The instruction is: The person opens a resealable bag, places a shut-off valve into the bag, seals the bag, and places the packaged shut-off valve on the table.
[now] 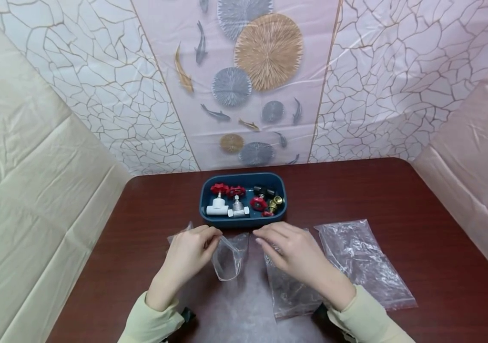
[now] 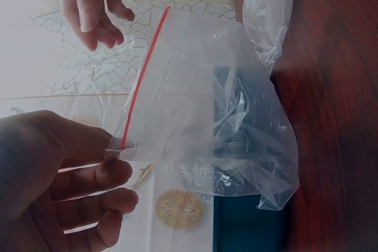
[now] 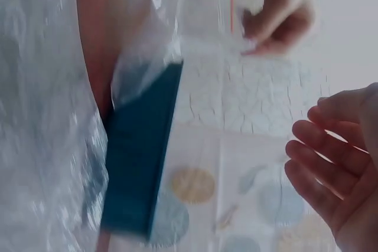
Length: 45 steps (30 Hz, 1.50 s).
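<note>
A clear zip-lock bag (image 1: 228, 262) with a red strip along its mouth hangs from my left hand (image 1: 190, 250). Thumb and forefinger pinch one corner at the red-striped end, while the other fingers curl loosely below, as the left wrist view shows. The bag's mouth gapes somewhat in the head view. Opposite it, my right hand (image 1: 293, 250) hovers with loosely bent fingers and nothing between them, apart from the bag's free corner. Beneath the right hand lies another clear bag (image 1: 291, 290), partly covered by it.
A blue tray (image 1: 244, 222) stands behind the hands. In it are a white valve (image 1: 217, 208), a silver valve (image 1: 238, 209), a brass valve (image 1: 275, 204) and a black fitting (image 1: 262, 191), among red handwheels. Another clear bag (image 1: 364, 262) lies at the right.
</note>
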{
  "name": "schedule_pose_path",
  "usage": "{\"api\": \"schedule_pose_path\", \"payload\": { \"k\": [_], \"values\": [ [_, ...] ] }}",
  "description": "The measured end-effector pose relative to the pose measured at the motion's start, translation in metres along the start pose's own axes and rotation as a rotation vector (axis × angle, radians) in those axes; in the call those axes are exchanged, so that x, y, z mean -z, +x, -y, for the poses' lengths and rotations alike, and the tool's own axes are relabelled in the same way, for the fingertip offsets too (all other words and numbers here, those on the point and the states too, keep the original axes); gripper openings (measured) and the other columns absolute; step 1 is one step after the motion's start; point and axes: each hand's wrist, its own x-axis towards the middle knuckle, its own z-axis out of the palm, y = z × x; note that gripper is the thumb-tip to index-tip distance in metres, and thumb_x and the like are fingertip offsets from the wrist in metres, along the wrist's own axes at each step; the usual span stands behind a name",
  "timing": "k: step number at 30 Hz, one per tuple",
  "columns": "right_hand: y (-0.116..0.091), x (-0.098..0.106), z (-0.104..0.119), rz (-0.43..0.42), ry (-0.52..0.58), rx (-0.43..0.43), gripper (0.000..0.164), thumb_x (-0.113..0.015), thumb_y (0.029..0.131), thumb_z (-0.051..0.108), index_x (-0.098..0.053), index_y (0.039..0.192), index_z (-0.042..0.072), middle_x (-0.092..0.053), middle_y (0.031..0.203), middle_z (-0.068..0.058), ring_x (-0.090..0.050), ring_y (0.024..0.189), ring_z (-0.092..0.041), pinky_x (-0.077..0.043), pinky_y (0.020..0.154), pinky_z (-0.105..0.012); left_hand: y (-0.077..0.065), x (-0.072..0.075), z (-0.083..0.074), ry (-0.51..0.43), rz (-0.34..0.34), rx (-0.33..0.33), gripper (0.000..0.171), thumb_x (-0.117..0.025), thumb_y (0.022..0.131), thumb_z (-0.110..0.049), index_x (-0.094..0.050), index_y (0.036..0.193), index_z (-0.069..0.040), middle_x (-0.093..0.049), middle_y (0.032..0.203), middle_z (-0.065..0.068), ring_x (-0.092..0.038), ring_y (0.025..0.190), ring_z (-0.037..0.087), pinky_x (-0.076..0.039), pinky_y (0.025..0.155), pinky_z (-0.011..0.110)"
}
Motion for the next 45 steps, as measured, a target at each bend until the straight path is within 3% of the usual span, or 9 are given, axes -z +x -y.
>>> {"api": "schedule_pose_path", "payload": {
  "k": [6, 11, 20, 27, 32, 36, 39, 42, 45],
  "values": [
    [0.009, 0.007, -0.021, 0.025, -0.058, -0.097, 0.018, -0.072, 0.092, 0.015, -0.075, 0.108, 0.009, -0.072, 0.104, -0.005, -0.069, 0.095, -0.020, -0.058, 0.075, -0.039, 0.000, 0.001, 0.001, -0.016, 0.005, -0.005, 0.010, -0.078, 0.086, -0.011, -0.077, 0.092, -0.019, -0.070, 0.083, -0.009, -0.062, 0.066, 0.004, -0.049, 0.055, 0.026],
    [0.026, 0.001, -0.051, 0.191, -0.114, -0.243, 0.018, -0.071, 0.094, 0.018, -0.075, 0.109, 0.009, -0.072, 0.103, -0.005, -0.069, 0.091, -0.021, -0.057, 0.070, -0.040, 0.000, 0.003, 0.001, -0.012, 0.007, -0.003, 0.009, -0.078, 0.087, -0.012, -0.078, 0.092, -0.019, -0.070, 0.082, -0.009, -0.060, 0.062, 0.002, -0.047, 0.054, 0.024],
    [0.058, -0.035, -0.114, 0.484, -0.084, -0.433, 0.025, -0.065, 0.098, 0.017, -0.072, 0.118, 0.003, -0.069, 0.115, -0.013, -0.068, 0.085, -0.022, -0.055, 0.072, -0.039, -0.001, 0.001, -0.001, -0.015, 0.029, -0.010, 0.009, -0.078, 0.086, -0.011, -0.077, 0.092, -0.018, -0.069, 0.081, -0.009, -0.060, 0.063, 0.002, -0.049, 0.055, 0.024],
    [0.063, -0.069, -0.136, 0.639, -0.165, -0.412, 0.029, -0.063, 0.098, 0.017, -0.070, 0.120, 0.000, -0.067, 0.113, -0.017, -0.067, 0.096, -0.028, -0.057, 0.079, -0.042, 0.000, -0.004, -0.005, -0.038, 0.069, -0.022, 0.008, -0.077, 0.086, -0.012, -0.076, 0.092, -0.017, -0.068, 0.081, -0.009, -0.060, 0.065, 0.004, -0.049, 0.057, 0.024],
    [0.069, -0.081, -0.146, 0.752, -0.181, -0.514, 0.030, -0.059, 0.102, 0.018, -0.065, 0.122, -0.004, -0.066, 0.107, -0.019, -0.066, 0.090, -0.028, -0.056, 0.078, -0.042, 0.001, -0.006, -0.005, -0.048, 0.095, -0.024, 0.007, -0.076, 0.088, -0.013, -0.076, 0.094, -0.017, -0.069, 0.083, -0.010, -0.061, 0.068, 0.004, -0.051, 0.059, 0.025],
    [0.079, -0.091, -0.151, 0.853, -0.119, -0.611, 0.046, -0.052, 0.105, 0.025, -0.052, 0.137, -0.008, -0.060, 0.128, -0.026, -0.064, 0.110, -0.035, -0.052, 0.093, -0.047, 0.002, -0.007, -0.006, -0.040, 0.069, -0.044, 0.008, -0.077, 0.086, -0.011, -0.075, 0.092, -0.017, -0.067, 0.080, -0.010, -0.060, 0.065, 0.005, -0.050, 0.057, 0.027],
    [0.083, -0.100, -0.154, 0.907, -0.075, -0.682, 0.060, -0.048, 0.107, 0.035, -0.040, 0.147, -0.009, -0.044, 0.148, -0.029, -0.047, 0.133, -0.040, -0.041, 0.107, -0.050, 0.001, -0.008, -0.008, -0.051, 0.069, -0.057, 0.009, -0.077, 0.085, -0.011, -0.074, 0.091, -0.017, -0.065, 0.078, -0.010, -0.057, 0.062, 0.004, -0.048, 0.055, 0.026],
    [0.080, -0.108, -0.155, 0.925, -0.048, -0.749, 0.069, -0.047, 0.106, 0.041, -0.032, 0.151, -0.010, -0.032, 0.155, -0.030, -0.034, 0.143, -0.042, -0.033, 0.113, -0.050, 0.000, -0.010, -0.009, -0.060, 0.090, -0.060, 0.007, -0.077, 0.086, -0.012, -0.074, 0.090, -0.017, -0.064, 0.077, -0.010, -0.053, 0.060, 0.002, -0.046, 0.054, 0.024],
    [0.075, -0.113, -0.156, 0.896, -0.035, -0.784, 0.072, -0.049, 0.105, 0.041, -0.029, 0.152, -0.010, -0.030, 0.156, -0.030, -0.032, 0.143, -0.043, -0.033, 0.113, -0.051, -0.002, -0.011, -0.010, -0.057, 0.098, -0.055, 0.007, -0.078, 0.087, -0.013, -0.074, 0.090, -0.018, -0.065, 0.078, -0.010, -0.054, 0.061, 0.002, -0.046, 0.055, 0.024]
  ]
}}
